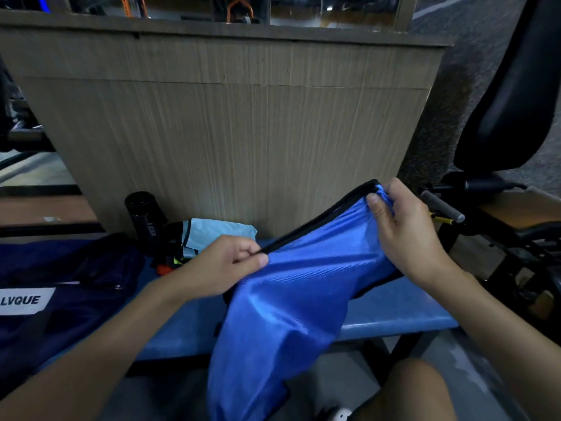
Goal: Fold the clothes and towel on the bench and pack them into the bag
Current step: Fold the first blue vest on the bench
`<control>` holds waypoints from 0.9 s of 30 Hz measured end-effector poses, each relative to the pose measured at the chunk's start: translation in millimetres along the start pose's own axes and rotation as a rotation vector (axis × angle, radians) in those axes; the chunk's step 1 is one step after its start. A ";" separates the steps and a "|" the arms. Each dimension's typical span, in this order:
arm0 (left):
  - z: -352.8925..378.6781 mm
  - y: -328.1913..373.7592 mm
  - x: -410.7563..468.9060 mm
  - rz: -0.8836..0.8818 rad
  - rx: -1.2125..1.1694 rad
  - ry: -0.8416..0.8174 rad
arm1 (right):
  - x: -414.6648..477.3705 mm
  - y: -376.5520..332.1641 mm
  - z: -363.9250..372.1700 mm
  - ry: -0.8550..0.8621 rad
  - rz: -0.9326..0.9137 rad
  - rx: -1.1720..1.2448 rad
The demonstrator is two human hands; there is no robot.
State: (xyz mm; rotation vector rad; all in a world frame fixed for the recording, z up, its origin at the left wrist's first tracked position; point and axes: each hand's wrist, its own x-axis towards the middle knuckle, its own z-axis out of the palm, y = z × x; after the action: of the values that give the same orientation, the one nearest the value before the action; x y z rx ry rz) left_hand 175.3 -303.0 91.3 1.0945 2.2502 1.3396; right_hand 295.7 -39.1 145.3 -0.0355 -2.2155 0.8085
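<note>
A smooth padded blue bench [394, 311] carries a soft navy bag [76, 278] slumped on its left end. A slick blue garment [297, 293] drapes over the near edge, and my left hand [221, 265] and right hand [406, 235], held apart, each pinch its black-piped hem taut. At the far side stands a black cylindrical bottle [145, 217].

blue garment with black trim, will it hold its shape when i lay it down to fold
Probably floppy: the blue garment sags and drapes off the bench below the left hand and right hand. Its sheen suggests slick fabric, so folds may slide apart.
</note>
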 end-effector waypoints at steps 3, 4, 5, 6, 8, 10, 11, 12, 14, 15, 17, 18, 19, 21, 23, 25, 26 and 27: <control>-13.0 4.8 18.1 0.096 0.025 0.186 | 0.9 19.8 9.7 0.050 0.097 0.004; -16.6 10.6 26.2 0.130 0.051 0.218 | 1.8 26.4 13.3 0.074 0.119 0.011; -20.1 18.0 35.5 0.151 0.087 0.229 | 3.7 33.2 16.3 0.099 0.138 0.017; -25.0 24.1 46.7 0.171 0.143 0.220 | 6.2 40.2 18.7 0.121 0.162 0.021; -37.9 37.5 73.4 0.231 0.352 0.183 | 13.5 56.9 23.0 0.152 0.211 0.033; -47.2 48.6 105.2 0.280 0.560 0.125 | 22.7 78.4 27.8 0.166 0.267 0.049; -48.5 51.3 123.2 0.283 0.632 0.095 | 27.9 91.0 29.9 0.172 0.298 0.049; -45.3 51.2 142.2 0.277 0.695 0.078 | 33.0 106.0 31.3 0.177 0.327 0.044; -28.3 41.5 180.0 0.249 0.765 0.065 | 41.8 138.5 30.6 0.172 0.378 0.020; -15.4 31.3 198.6 0.233 0.752 0.053 | 44.8 156.3 29.2 0.158 0.399 -0.005; 15.9 3.1 233.4 0.193 0.696 0.016 | 48.7 191.6 26.0 0.134 0.435 -0.071; 32.5 -13.7 249.1 0.168 0.678 -0.004 | 48.8 209.5 25.7 0.121 0.450 -0.102; 49.4 -30.4 263.8 0.150 0.671 -0.029 | 48.4 228.9 27.2 0.105 0.461 -0.131; 83.4 -60.9 288.8 0.128 0.687 -0.074 | 44.4 266.7 33.3 0.058 0.471 -0.186; 111.6 -85.3 306.6 0.099 0.688 -0.102 | 37.8 302.5 42.4 0.016 0.499 -0.200; 132.4 -105.2 319.2 0.082 0.673 -0.110 | 31.1 330.6 50.3 -0.007 0.528 -0.198; 140.5 -113.0 323.9 0.077 0.674 -0.109 | 27.9 341.1 53.6 -0.023 0.544 -0.203; 147.2 -120.8 328.0 0.074 0.676 -0.105 | 25.1 350.6 56.9 -0.043 0.561 -0.210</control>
State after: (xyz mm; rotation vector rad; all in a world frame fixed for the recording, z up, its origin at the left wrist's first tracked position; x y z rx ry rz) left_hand -10.3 -3.3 -48.3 1.4137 2.6692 0.5063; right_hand 163.4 216.9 -63.8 -0.7754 -2.3499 0.8645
